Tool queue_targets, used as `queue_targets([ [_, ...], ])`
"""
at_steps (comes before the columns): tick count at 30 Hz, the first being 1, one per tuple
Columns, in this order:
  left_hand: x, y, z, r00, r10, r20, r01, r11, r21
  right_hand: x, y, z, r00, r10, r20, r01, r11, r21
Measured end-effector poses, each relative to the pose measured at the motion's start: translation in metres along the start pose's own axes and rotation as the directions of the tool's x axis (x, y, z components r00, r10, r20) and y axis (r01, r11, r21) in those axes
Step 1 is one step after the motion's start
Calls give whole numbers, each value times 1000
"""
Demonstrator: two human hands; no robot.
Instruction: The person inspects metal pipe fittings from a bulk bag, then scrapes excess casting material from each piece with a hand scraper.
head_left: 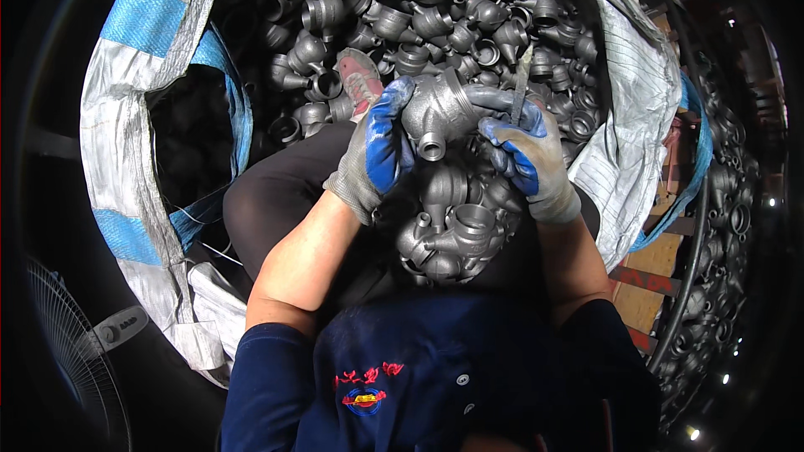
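The left hand [381, 146], in a grey glove with a blue palm, is clamped on the left side of a rounded, dark-grey metal casting with a short tubular spout [437, 109], held up above the lap. The similarly gloved right hand [534, 159] is closed around a thin, flat, upright metal tool [521, 88], its fingers against the casting's right side (whether they grip it, I cannot tell). Matching grey castings [456, 238] lie just below.
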State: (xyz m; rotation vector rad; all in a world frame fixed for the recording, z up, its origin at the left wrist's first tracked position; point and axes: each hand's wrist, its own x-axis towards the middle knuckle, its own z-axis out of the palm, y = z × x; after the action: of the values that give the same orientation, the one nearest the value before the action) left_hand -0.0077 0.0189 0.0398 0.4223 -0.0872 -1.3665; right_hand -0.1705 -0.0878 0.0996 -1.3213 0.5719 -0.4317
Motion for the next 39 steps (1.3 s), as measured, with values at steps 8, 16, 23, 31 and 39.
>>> queue_targets([
  [8, 3, 0, -10, 983, 185, -21, -184, 982, 32, 2, 18, 7, 962, -151, -226, 171, 983, 69],
  [16, 2, -3, -11, 978, 198, -69, -199, 980, 3, -8, 27, 19, 985, -124, -117, 107, 984, -144],
  [23, 3, -2, -13, 991, 118, -67, -125, 987, -106, -3, 36, 15, 986, -161, -53, 158, 986, -48],
  [31, 2, -5, -15, 998, 55, -7, -55, 978, -202, -5, 34, 14, 980, -190, -64, 186, 980, -73],
  [39, 2, -14, -4, 966, 192, -172, -198, 980, -23, 3, 45, 24, 789, -580, 205, 546, 508, -666],
])
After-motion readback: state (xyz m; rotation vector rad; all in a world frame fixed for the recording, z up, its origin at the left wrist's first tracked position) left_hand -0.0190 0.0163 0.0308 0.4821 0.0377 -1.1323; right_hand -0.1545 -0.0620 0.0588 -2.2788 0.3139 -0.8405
